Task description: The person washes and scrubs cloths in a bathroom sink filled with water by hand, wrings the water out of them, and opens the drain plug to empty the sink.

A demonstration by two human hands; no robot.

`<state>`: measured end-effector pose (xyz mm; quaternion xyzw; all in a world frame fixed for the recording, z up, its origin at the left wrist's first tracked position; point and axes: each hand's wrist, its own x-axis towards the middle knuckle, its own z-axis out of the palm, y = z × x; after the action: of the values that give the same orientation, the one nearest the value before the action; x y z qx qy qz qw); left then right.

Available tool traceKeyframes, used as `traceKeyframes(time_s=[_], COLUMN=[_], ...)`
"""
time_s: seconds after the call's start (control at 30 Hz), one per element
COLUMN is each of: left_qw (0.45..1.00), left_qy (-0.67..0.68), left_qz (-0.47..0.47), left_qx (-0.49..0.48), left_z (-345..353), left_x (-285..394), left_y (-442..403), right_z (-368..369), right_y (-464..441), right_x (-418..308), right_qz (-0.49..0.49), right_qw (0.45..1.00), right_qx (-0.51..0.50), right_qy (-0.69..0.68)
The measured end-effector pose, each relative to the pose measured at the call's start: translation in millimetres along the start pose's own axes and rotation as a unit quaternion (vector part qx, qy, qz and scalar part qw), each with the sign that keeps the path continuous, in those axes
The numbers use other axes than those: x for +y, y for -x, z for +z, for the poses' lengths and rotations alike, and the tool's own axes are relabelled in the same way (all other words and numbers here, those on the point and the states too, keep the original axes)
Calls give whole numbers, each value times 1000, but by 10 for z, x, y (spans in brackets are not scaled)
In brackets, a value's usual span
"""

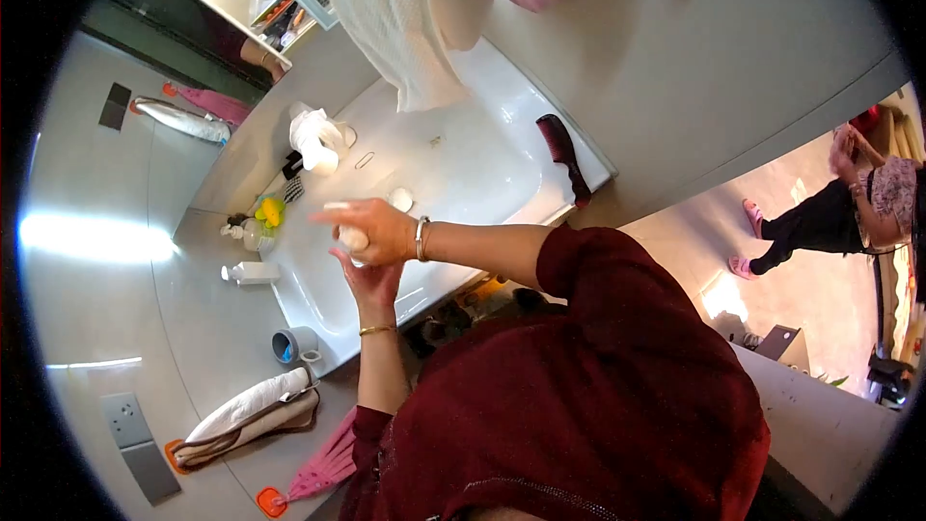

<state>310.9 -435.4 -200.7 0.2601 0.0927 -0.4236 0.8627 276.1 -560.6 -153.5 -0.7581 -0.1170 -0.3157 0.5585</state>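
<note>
Over the white sink, my right hand, with a silver bangle at the wrist, is curled around a small white object. What kind of object it is, I cannot make out. One finger of that hand points out to the left, slightly blurred. Just below, my left hand, with a gold bangle, is turned palm up with its thumb stretched out, close under the white object. Its other fingers are partly hidden by the right hand. Behind the hands a round white piece lies in the basin.
A dark comb rests on the rim. The faucet is wrapped in white. A pump bottle, a white bottle and a grey cup stand along the left edge. A white towel hangs above; another person is at right.
</note>
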Motion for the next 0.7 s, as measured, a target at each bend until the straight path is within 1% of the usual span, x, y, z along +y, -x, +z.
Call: traceKeyframes(time_s=[0.07,0.1,0.13,0.2,0.23,0.27,0.3,0.33,0.37,0.4,0.43,0.47,0.5,0.53,0.6,0.63,0.7], left_qw=[994,993,990,978,954,928,884,864,824,806,765,732,644,614,490,478,449], left_qy=[-35,-45,-62,-96,-155,-200,-250,-267,-316,-342,-390,-441,-547,-573,-627,-646,-681], left_qz=[84,84,116,187,254,314,393,427,470,483,512,518,534,543,594,581,555], left_qx=[-68,-71,-42,-8,25,10,29,11,-15,-24,-24,-31,-9,-24,-117,-131,-162], left_z=[-34,181,409,603,756,856,960,1075,1242,1399,1503,1557,1596,1630,1642,1653,1693], left_x=[137,199,218,338,332,335,354,352,347,337,349,367,408,386,407,386,339], left_y=[-161,-61,33,113,179,224,196,212,235,255,221,200,178,144,1,-14,-54], right_z=[47,57,36,-71,-54,-71,-84,-143,-190,-260,-376,-454,-533,-596,-703,-772,-842], right_y=[-12,-35,-64,-166,-199,-236,-288,-343,-445,-518,-582,-634,-701,-745,-822,-844,-881], right_x=[-79,-127,-171,-264,-273,-232,-185,-190,-232,-107,-165,-100,16,134,146,187,449], right_qz=[-80,-120,-67,45,115,141,191,216,216,225,242,254,295,301,346,350,333], right_qw=[996,990,992,976,933,901,849,829,750,727,722,699,673,668,704,694,703], right_qx=[48,70,104,167,212,227,239,229,238,190,146,107,77,27,-6,-56,-137], right_qy=[19,27,-27,-134,-266,-341,-432,-462,-578,-621,-632,-660,-674,-680,-620,-626,-613])
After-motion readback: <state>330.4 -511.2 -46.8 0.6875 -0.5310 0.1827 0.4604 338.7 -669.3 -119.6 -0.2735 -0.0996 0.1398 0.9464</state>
